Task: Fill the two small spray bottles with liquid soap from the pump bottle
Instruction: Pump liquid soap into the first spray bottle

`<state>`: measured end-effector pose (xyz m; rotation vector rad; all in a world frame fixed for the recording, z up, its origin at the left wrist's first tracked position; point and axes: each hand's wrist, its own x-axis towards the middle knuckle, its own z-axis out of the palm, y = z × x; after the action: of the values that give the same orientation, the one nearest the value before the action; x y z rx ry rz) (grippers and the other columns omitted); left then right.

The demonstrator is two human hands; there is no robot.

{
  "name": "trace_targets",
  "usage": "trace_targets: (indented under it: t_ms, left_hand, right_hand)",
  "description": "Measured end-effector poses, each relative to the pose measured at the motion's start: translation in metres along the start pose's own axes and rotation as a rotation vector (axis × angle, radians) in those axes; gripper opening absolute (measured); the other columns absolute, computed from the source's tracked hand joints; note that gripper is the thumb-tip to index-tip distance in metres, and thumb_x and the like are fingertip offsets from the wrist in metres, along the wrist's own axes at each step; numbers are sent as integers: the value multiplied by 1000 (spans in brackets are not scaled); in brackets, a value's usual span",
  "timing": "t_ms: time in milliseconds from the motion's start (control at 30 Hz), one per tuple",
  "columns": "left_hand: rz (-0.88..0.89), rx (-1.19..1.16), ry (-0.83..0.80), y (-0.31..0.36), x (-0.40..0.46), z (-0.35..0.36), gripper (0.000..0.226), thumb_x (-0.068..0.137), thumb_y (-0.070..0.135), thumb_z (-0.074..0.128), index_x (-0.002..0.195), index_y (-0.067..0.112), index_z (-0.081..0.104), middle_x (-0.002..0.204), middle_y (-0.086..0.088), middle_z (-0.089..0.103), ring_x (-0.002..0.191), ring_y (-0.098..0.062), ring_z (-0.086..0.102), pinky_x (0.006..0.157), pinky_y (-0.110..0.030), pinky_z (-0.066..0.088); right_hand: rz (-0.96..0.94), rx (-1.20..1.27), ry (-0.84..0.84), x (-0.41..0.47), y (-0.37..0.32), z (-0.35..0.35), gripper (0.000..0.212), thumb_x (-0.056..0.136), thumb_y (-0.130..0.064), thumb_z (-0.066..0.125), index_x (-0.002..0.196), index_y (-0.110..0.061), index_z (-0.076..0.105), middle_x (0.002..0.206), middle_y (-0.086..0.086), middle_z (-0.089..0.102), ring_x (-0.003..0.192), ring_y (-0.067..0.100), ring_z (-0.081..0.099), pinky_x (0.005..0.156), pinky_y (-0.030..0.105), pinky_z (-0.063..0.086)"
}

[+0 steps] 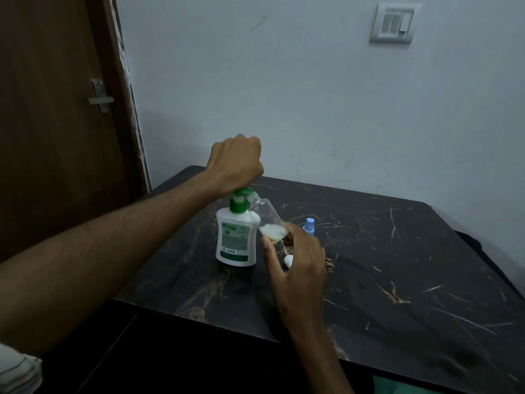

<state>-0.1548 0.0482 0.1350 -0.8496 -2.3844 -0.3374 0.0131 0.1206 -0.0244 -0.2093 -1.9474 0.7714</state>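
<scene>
Bench [397, 265]: dark, glossy stone-look top with pale and golden veins, square-cornered.
Pump bottle [235, 240]: one, white rounded plastic with a green label, green collar and green pump head; it stands upright on the bench.
Left hand [235, 163]: balled into a fist, bearing down on top of the pump head.
Clear spray bottle [267, 220]: one, small, transparent cylinder, uncapped, tilted with its mouth up under the pump spout; white foamy soap sits in its lower end.
Right hand [298, 260]: fingers wrapped round the base of the clear spray bottle, a small white piece tucked in the palm; what it is I cannot tell.
Blue spray bottle [309, 226]: one, small, light blue top, upright just behind the right hand.
</scene>
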Motion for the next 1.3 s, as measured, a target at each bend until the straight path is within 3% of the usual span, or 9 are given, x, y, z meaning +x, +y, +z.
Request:
trace_targets:
  t_ms: [267, 433, 633, 900, 1100, 1300]
  left_hand:
    - [-17, 1, -23, -2, -2, 1, 10, 89, 13, 57, 94, 7, 64, 88, -11, 64, 77, -29, 60, 69, -39, 44]
    - [-38, -27, -12, -2, -3, 6, 10, 83, 9, 59, 83, 4, 67, 81, -14, 69, 67, -28, 58, 64, -38, 46]
    - [-19, -4, -34, 0, -2, 1, 12, 87, 12, 58, 95, 6, 65, 90, -13, 65, 76, -29, 60, 69, -38, 44]
    - [-21, -10, -38, -1, -6, 4, 15, 85, 13, 58, 96, 6, 66, 91, -14, 66, 79, -33, 62, 68, -39, 43]
    - [-21, -10, -15, 1, -2, 1, 15, 85, 11, 57, 96, 5, 66, 90, -14, 66, 76, -31, 59, 69, -39, 43]
    - [-42, -5, -40, 0, -4, -1, 19, 85, 11, 58, 100, 4, 68, 92, -15, 65, 75, -29, 53, 70, -39, 39]
  right_hand:
    - [-18, 4, 7, 1, -1, -1, 39, 96, -51, 56, 124, -25, 60, 112, -10, 63, 102, 5, 54, 90, 31, 47]
    - [-11, -27, -17, 1, 1, 0, 38, 98, -52, 57, 125, -26, 60, 112, -10, 62, 101, 6, 54, 89, 21, 39]
    - [-27, 7, 1, 0, -2, -3, 31, 97, -50, 58, 120, -30, 58, 110, -13, 62, 99, 3, 52, 87, 22, 40]
    - [-3, 7, 0, -1, 0, 0, 38, 97, -52, 58, 125, -26, 59, 113, -9, 63, 102, 7, 53, 88, 33, 48]
    - [44, 8, -37, -2, 1, 0, 51, 97, -48, 59, 142, -26, 53, 121, -7, 61, 105, 10, 53, 88, 23, 45]
    - [11, -19, -48, 0, 1, 0, 56, 93, -41, 61, 144, -18, 54, 127, 0, 63, 110, 10, 53, 93, 28, 47]
